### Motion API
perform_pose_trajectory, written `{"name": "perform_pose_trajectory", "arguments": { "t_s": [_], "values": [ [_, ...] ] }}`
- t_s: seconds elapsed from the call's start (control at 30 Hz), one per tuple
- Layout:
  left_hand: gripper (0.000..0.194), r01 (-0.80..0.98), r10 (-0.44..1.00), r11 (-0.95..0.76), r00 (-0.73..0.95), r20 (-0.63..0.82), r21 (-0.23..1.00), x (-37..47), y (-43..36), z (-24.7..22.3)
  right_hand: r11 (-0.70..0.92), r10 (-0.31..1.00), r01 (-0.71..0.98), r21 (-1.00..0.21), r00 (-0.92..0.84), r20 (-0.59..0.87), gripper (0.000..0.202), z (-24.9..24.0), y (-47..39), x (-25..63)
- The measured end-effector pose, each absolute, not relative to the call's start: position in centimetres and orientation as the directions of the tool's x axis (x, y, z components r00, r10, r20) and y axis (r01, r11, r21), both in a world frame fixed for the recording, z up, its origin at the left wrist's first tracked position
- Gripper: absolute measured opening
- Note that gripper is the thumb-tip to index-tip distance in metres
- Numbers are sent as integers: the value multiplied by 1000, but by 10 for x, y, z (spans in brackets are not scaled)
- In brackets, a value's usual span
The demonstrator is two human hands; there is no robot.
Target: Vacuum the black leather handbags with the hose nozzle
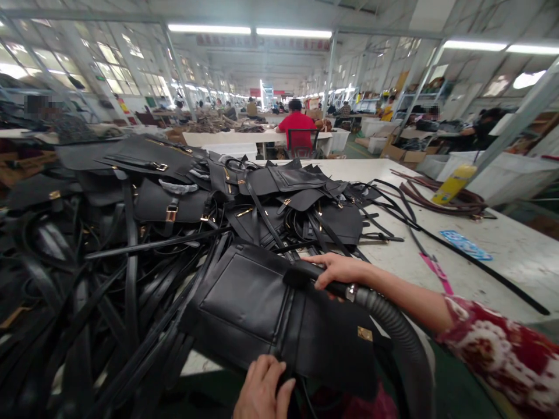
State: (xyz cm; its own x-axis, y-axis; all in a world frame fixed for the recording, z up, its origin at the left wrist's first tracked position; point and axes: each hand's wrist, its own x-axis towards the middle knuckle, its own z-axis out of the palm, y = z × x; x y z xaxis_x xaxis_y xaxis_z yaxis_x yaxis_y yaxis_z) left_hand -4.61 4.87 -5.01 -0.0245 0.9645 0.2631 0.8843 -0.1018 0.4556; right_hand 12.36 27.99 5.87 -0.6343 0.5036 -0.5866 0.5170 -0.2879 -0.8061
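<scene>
A black leather bag panel (pixel 240 297) with a stitched pocket lies in front of me at the table's near edge, and a small gold plate (pixel 365 333) shows on its right part. My right hand (pixel 340 270) is wrapped round a hose nozzle (pixel 301 273), its dark head over the middle of the panel. From the nozzle a grey ribbed hose (pixel 399 320) curves down to the right. My left hand (pixel 264 387) is closed on the panel's near edge, by the seam; its fingertips are partly hidden. A red patterned sleeve covers my right forearm.
A large heap of black bag pieces (pixel 183 201) with straps and gold buckles covers the left and back. On the right of the table (pixel 393 247) lie long straps, a pink strip (pixel 437 270), a blue patterned card (pixel 465 244), a yellow bottle (pixel 454 183) and coiled brown straps. Beyond, a person in red (pixel 297 125) sits.
</scene>
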Motion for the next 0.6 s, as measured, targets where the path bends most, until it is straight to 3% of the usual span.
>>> {"name": "perform_pose_trajectory", "arguments": {
  "t_s": [0.13, 0.23, 0.4, 0.6],
  "values": [
    [27, 923, 944, -99, -31, 329, 371, -39, 76, -33, -257, 642, 422, -869, -598, -480, 83, 66, 281, 124],
    [37, 919, 933, -104, -42, 357, 380, -16, 116, -32, -252, 683, 415, -874, -564, -465, 83, 81, 278, 140],
    [28, 902, 954, -109, -24, 300, 419, 14, 152, -47, -322, 625, 470, -822, -546, -557, 84, 94, 276, 175],
    [32, 907, 958, -115, -7, 287, 405, 13, 145, -53, -414, 551, 478, -775, -546, -631, 86, 56, 295, 183]
  ]
}}
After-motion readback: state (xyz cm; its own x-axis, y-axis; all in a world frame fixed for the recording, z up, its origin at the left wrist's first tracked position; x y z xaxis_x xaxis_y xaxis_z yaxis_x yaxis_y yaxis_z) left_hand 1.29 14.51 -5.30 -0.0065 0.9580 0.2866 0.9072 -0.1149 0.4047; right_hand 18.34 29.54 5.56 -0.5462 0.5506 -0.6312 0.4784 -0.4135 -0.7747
